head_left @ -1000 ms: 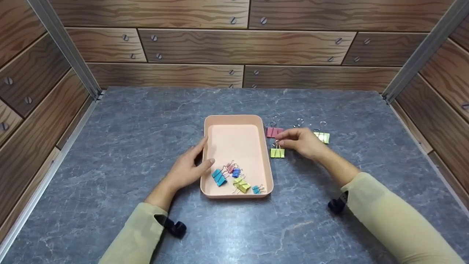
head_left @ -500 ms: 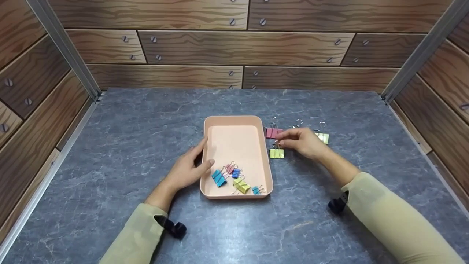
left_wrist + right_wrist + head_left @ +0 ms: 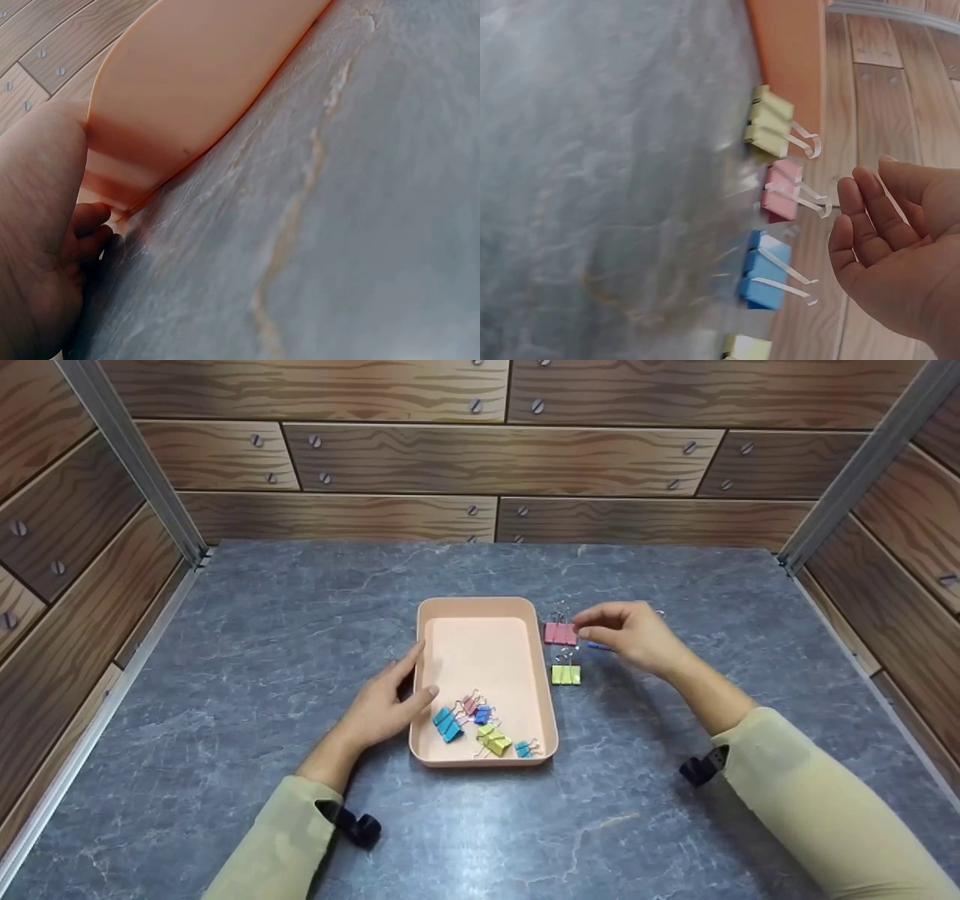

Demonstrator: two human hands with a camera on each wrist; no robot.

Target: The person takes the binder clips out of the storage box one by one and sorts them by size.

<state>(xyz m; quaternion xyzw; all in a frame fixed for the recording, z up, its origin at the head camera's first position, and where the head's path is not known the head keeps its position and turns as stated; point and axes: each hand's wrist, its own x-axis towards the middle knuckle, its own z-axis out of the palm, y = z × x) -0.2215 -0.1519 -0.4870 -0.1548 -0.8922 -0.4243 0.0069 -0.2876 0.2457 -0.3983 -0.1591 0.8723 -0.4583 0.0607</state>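
Your left hand (image 3: 382,705) grips the left side of a peach-coloured, rectangular tray with rounded corners (image 3: 480,656), its thumb over the rim and its fingers against the outer wall. Your right hand (image 3: 636,637) is raised above the clips right of the tray, holding nothing; its fingers are loosely bent, with a narrow gap between thumb and fingertips.

The tray sits on a dark grey, marble-patterned table (image 3: 300,592). In its near half you have five metal binder clips with wire handles: a larger teal clip (image 3: 448,724) near your left thumb, a small pink clip (image 3: 471,704), a small dark-blue clip (image 3: 483,715) beside that, a yellow clip (image 3: 493,740) toward the near wall, and a small teal clip (image 3: 525,749) in the near right corner.

Just beyond the tray's right wall, a yellow-green binder clip (image 3: 566,675) and, farther from you, a bigger pink binder clip (image 3: 560,634) stand with handles up. Your right wrist view also shows a bright blue binder clip (image 3: 765,270) and a pale yellow binder clip (image 3: 748,349) cut off by the frame's edge.
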